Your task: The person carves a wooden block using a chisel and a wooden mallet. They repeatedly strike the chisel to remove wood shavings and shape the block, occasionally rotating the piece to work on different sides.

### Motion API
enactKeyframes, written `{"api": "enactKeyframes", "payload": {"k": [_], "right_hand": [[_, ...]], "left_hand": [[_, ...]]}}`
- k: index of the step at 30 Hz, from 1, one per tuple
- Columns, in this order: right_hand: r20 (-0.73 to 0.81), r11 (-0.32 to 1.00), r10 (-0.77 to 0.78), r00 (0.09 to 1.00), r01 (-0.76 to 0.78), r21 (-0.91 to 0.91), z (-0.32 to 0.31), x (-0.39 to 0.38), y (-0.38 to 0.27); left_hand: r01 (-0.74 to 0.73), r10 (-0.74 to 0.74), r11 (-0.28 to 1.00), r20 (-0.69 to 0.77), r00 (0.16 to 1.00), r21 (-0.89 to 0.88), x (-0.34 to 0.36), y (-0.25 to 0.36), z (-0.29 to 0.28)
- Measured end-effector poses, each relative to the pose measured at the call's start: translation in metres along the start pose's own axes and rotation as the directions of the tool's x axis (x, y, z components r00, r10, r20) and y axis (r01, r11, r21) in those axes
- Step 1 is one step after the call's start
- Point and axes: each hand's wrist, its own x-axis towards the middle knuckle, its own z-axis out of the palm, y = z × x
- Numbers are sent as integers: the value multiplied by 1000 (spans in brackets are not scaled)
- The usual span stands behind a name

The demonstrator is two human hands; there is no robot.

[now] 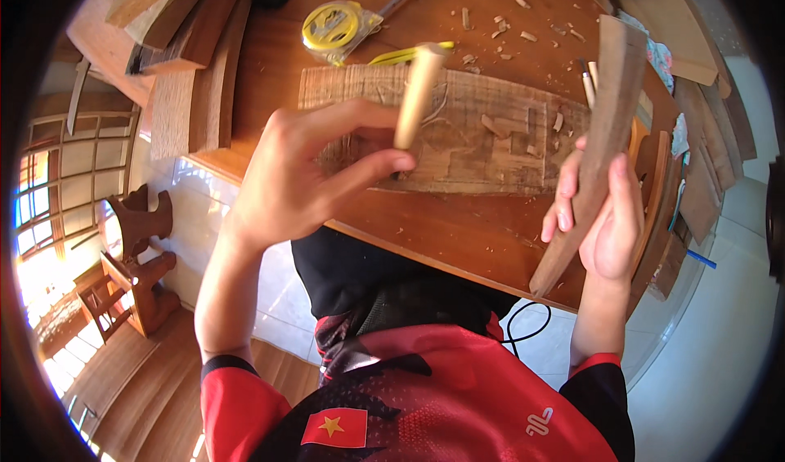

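Observation:
My left hand [311, 176] grips a chisel with a pale wooden handle [419, 94] between thumb and fingers, held upright over a long carved board [499, 168]; its lower end is hidden. The board lies on the wooden table, with relief lines, recessed shapes and loose chips on it. In my right hand [601, 217] is a thick brown wooden bar [615, 74], slanted up past the board's right end.
A yellow tape measure [331, 30] and wood shavings lie on the tabletop [433, 233]. Timber pieces [192, 102] are stacked at left, more boards [703, 135] and tool handles [589, 86] at right. Carved furniture [135, 282] stands on the floor at left.

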Motion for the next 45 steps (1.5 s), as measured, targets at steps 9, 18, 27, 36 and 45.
{"api": "enactKeyframes", "payload": {"k": [9, 18, 27, 36, 45], "right_hand": [[71, 998, -46, 996, 43, 42, -15, -27, 7], [72, 995, -55, 996, 60, -82, -9, -36, 1], [117, 992, -44, 992, 57, -115, 1, -32, 1], [191, 909, -233, 954, 283, -305, 18, -9, -19], [52, 882, -179, 982, 184, -434, 36, 6, -30]], "left_hand": [[-217, 209, 976, 155, 966, 36, 21, 3, 9], [-200, 197, 980, 177, 964, -3, 22, -4, 5], [-74, 117, 955, 137, 984, -286, 19, -11, 16], [49, 73, 957, 402, 913, -285, 30, 10, 22], [46, 61, 956, 349, 935, -290, 33, 7, 21]]}}
